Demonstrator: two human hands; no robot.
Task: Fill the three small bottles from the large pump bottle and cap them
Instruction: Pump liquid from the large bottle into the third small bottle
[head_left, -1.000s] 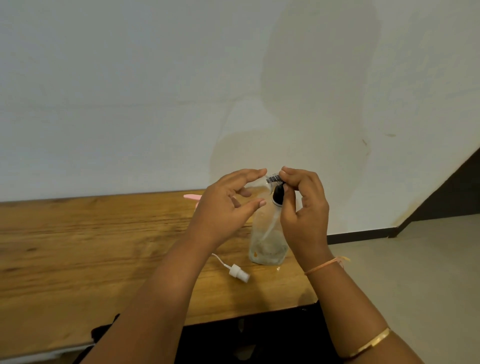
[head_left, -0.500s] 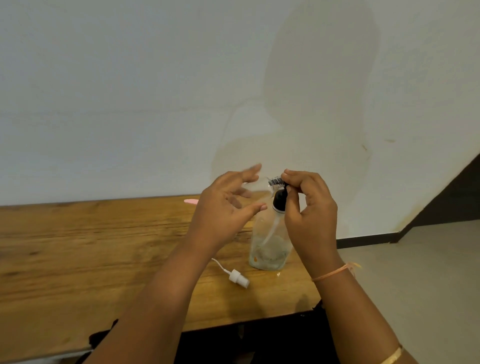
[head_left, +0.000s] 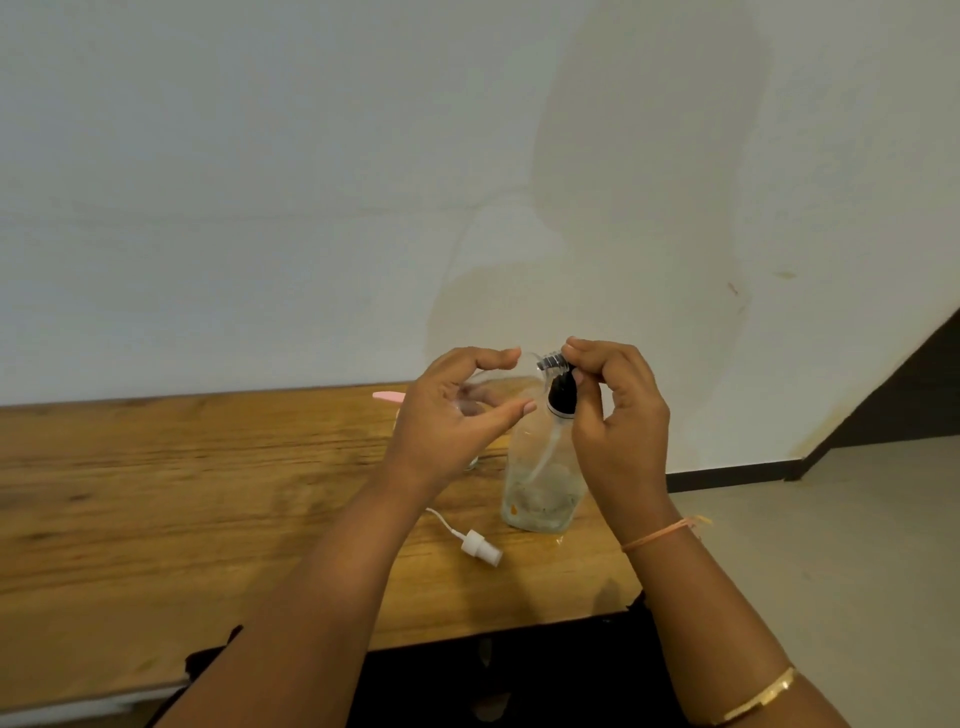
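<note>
The large clear pump bottle (head_left: 540, 483) stands upright near the table's right front corner, with a little liquid at its bottom. My right hand (head_left: 618, 415) curls over its black pump head (head_left: 561, 397) and pinches the top of it. My left hand (head_left: 457, 415) is just left of the pump, its thumb and fingers curled round a small clear bottle (head_left: 480, 387) whose mouth is close to the nozzle. That small bottle is nearly transparent and hard to make out. A white spray cap (head_left: 480, 545) with a thin tube lies on the wood in front of the large bottle.
The wooden table (head_left: 156, 493) runs left along a white wall; its right end lies just past the large bottle, with bare floor beyond. A pink object (head_left: 388, 396) lies at the table's back edge behind my left hand. Something glassy sits half hidden under my left hand.
Both hands stay at the pump head. The fingers of my left hand have shifted slightly round the small bottle. The view has shifted a little.
</note>
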